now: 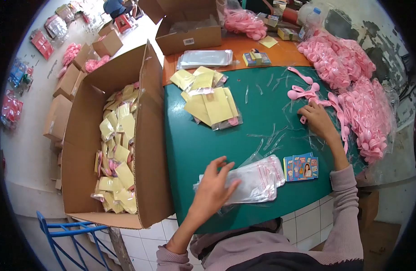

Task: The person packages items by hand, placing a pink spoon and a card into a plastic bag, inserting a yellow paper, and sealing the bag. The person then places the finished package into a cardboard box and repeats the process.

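My left hand (213,187) hovers over the near edge of the table, fingers spread, with nothing in it. Just under and beside it lies a stack of clear plastic bags (253,183) with red marks along one end. At the right, my right hand (317,119) is closed around a pink plastic spoon (303,119), whose handle end pokes out below the fingers. More loose pink spoons (307,92) lie right above that hand. Between the two hands sits a small stack of colourful printed cards (301,167).
A big cardboard box (156,135) on the left holds many packed yellow-card bags. Filled bags (212,101) lie on the green table (181,149). Plastic sacks of pink spoons (366,117) line the right edge. Thin plastic strips (273,137) are scattered about. Another person (117,8) sits far back.
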The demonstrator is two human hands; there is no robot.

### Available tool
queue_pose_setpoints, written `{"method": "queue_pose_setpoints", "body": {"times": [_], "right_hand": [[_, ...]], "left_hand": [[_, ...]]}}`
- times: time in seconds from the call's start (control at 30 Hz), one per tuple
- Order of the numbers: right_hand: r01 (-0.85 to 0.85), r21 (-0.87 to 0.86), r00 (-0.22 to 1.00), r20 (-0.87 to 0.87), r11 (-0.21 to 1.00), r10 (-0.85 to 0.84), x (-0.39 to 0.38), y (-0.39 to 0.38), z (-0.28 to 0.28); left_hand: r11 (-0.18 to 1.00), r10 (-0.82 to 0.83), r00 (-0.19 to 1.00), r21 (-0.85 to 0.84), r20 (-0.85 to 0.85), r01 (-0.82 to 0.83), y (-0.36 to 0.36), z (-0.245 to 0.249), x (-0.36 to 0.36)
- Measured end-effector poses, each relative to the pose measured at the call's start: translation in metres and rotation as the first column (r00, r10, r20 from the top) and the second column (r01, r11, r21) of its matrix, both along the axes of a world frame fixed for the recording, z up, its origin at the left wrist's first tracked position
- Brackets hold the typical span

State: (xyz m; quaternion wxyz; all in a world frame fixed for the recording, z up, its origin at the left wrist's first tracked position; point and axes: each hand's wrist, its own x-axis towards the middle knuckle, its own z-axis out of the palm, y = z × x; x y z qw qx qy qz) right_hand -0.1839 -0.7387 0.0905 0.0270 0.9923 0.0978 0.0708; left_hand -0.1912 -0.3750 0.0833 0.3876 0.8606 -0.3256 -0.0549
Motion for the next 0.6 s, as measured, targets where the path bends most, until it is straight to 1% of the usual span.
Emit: {"method": "queue_pose_setpoints", "body": {"times": [0.03,0.07,0.13,0.17,0.23,0.27,0.3,0.33,0.37,0.4,0.43,0.47,0.5,0.53,0.57,0.6], "right_hand": [[-0.053,0.006,0.999,0.006,0.999,0.053,0.001,0.000,0.002],[-0.054,0.008,0.999,0.004,0.998,0.054,0.002,-0.002,0.001],[-0.103,-0.034,0.995,0.000,0.994,0.103,0.005,-0.007,-0.001],[-0.101,-0.035,0.995,0.004,0.994,0.101,0.005,-0.009,0.003],[-0.149,0.173,0.967,0.231,0.973,0.107,0.003,-0.010,0.022],[-0.151,0.176,0.968,0.226,0.973,0.110,-0.003,-0.007,0.034],[-0.005,0.461,0.971,0.214,0.887,-0.106,-0.011,-0.001,0.048],[0.124,0.702,0.940,0.143,0.701,-0.309,-0.017,0.007,0.059],[0.121,0.702,0.940,0.145,0.701,-0.308,-0.023,0.017,0.066],[0.048,0.807,0.923,0.189,0.589,-0.334,-0.032,0.032,0.069],[-0.034,0.885,0.902,0.227,0.464,-0.368,-0.041,0.048,0.069],[-0.061,0.916,0.924,0.203,0.397,-0.324,-0.048,0.066,0.067],[-0.085,0.941,0.944,0.181,0.328,-0.276,-0.056,0.082,0.063],[-0.052,0.950,0.960,0.132,0.308,-0.246,-0.063,0.096,0.058],[-0.017,0.957,0.973,0.082,0.290,-0.214,-0.069,0.107,0.052],[-0.015,0.957,0.974,0.079,0.289,-0.210,-0.074,0.118,0.048]], "left_hand": [[1.000,-0.014,0.999,-0.016,0.052,0.015,-0.004,-0.003,-0.006],[1.000,-0.013,0.999,-0.014,0.051,0.014,-0.007,-0.005,-0.007],[0.989,-0.120,0.986,0.103,0.115,0.108,-0.012,-0.007,-0.007],[0.990,-0.108,0.988,0.108,0.109,0.096,-0.015,-0.006,-0.006],[0.991,-0.100,0.987,0.096,0.122,0.089,-0.016,-0.008,0.001],[0.993,-0.093,0.988,0.086,0.123,0.083,-0.015,-0.009,0.002],[0.993,-0.091,0.989,0.088,0.119,0.081,-0.014,-0.007,0.002],[0.998,-0.056,0.996,0.041,0.074,0.053,-0.014,-0.004,0.004],[1.000,-0.022,0.999,-0.005,0.030,0.022,-0.013,-0.002,0.006],[1.000,-0.022,0.999,-0.004,0.029,0.022,-0.011,-0.001,0.008],[0.995,-0.028,0.996,-0.100,-0.088,0.019,-0.009,-0.002,0.010],[0.981,-0.045,0.978,-0.195,-0.204,0.004,-0.008,-0.002,0.012],[0.980,-0.046,0.978,-0.197,-0.205,0.005,-0.007,-0.001,0.014],[0.974,-0.072,0.932,-0.225,-0.355,-0.010,-0.006,0.002,0.015],[0.968,-0.100,0.862,-0.249,-0.496,-0.031,-0.006,0.005,0.016],[0.968,-0.097,0.861,-0.249,-0.499,-0.035,-0.006,0.009,0.017]]}}
